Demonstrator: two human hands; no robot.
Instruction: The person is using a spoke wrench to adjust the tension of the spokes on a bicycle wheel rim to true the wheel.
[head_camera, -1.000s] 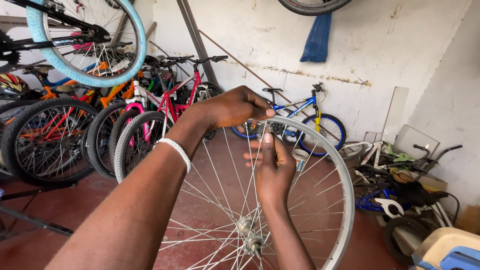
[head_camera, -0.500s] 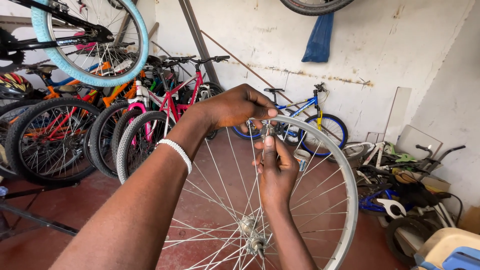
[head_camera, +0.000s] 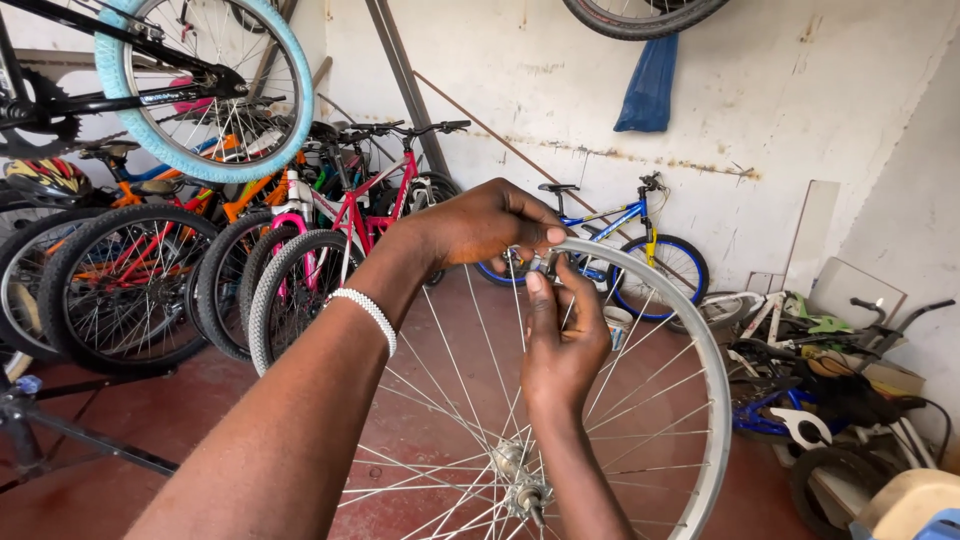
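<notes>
A bare silver bicycle wheel (head_camera: 690, 340) stands upright in front of me, its spokes running down to a hub (head_camera: 520, 485) near the bottom edge. My left hand (head_camera: 480, 225), with a white bead bracelet on the wrist, grips the top of the rim. My right hand (head_camera: 560, 330) reaches up through the spokes and pinches a small metal tool (head_camera: 545, 265) against a spoke end just under the rim, right beside the left fingers.
A row of bicycles (head_camera: 200, 270) leans along the left wall, with a blue-tyred bike (head_camera: 200, 90) hanging above. A blue child's bike (head_camera: 640, 250) stands at the white back wall. Frames and parts (head_camera: 820, 390) lie piled at the right. The floor is red.
My right hand has crept slightly up and closed on the spoke end under the rim. The left hand keeps its grip; the view has shifted a little.
</notes>
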